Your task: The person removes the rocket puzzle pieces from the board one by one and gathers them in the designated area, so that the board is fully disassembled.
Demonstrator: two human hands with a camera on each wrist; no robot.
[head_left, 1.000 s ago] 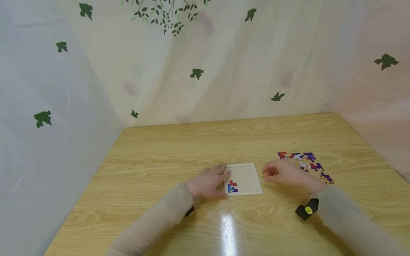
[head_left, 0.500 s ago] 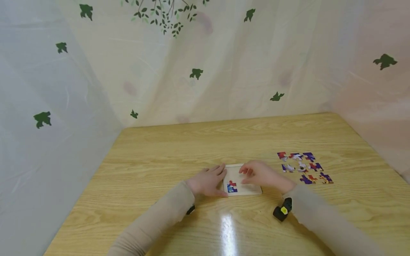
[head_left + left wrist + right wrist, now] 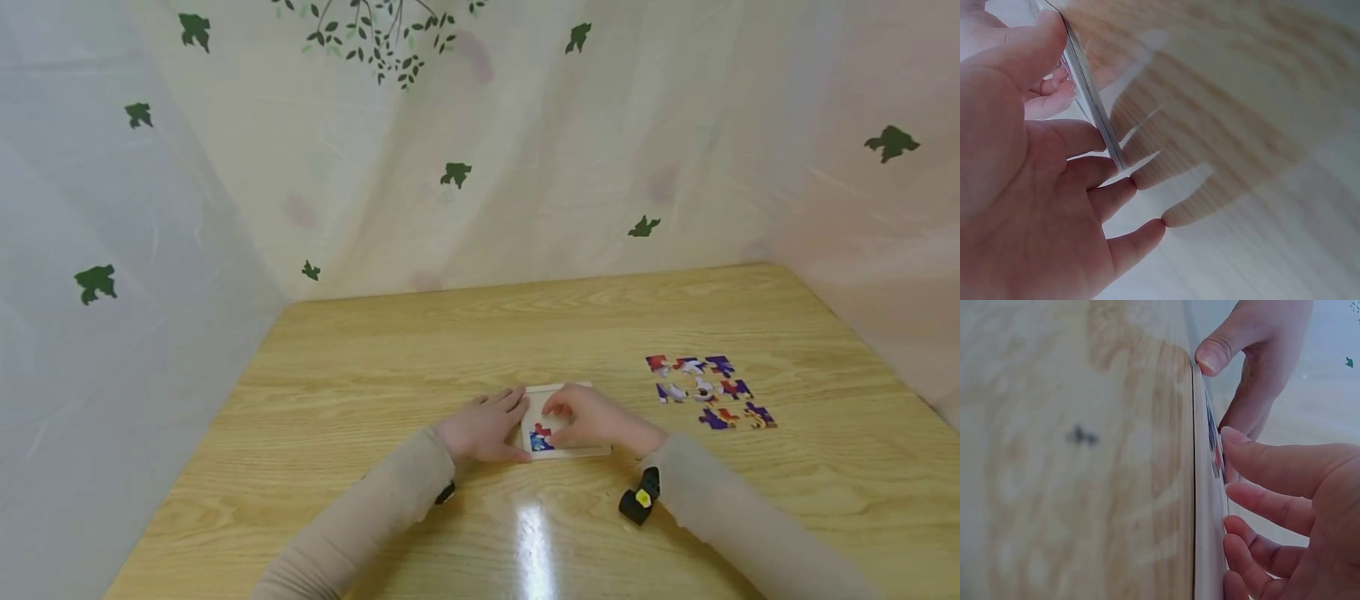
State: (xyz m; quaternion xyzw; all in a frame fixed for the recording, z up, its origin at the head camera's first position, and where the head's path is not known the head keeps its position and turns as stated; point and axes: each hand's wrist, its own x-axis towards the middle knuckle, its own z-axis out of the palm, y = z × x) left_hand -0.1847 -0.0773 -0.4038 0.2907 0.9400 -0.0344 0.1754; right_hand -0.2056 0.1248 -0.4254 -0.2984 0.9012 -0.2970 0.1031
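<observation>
A shallow light puzzle tray (image 3: 564,454) lies on the table with a red, blue and white jigsaw piece (image 3: 540,437) in its near left corner. My left hand (image 3: 486,427) rests along the tray's left side; in the left wrist view its thumb (image 3: 1051,37) lies at the tray edge and its other fingers spread on the tabletop. Over the tray, my right hand (image 3: 596,417) reaches in, thumb beside the piece. In the right wrist view, its thumb and fingers (image 3: 1266,506) touch down apart, just by the piece (image 3: 1212,434), and no piece shows between them.
Several loose jigsaw pieces (image 3: 703,390) lie in rows on the table (image 3: 420,350) to the right of the tray. A pale curtain (image 3: 360,208) with green bird shapes hangs behind and at both sides. A black wrist camera (image 3: 637,500) sits on my right wrist.
My right hand has moved left from beside the loose pieces to over the tray, down to the jigsaw piece in the corner. My left hand stays at the tray's left side.
</observation>
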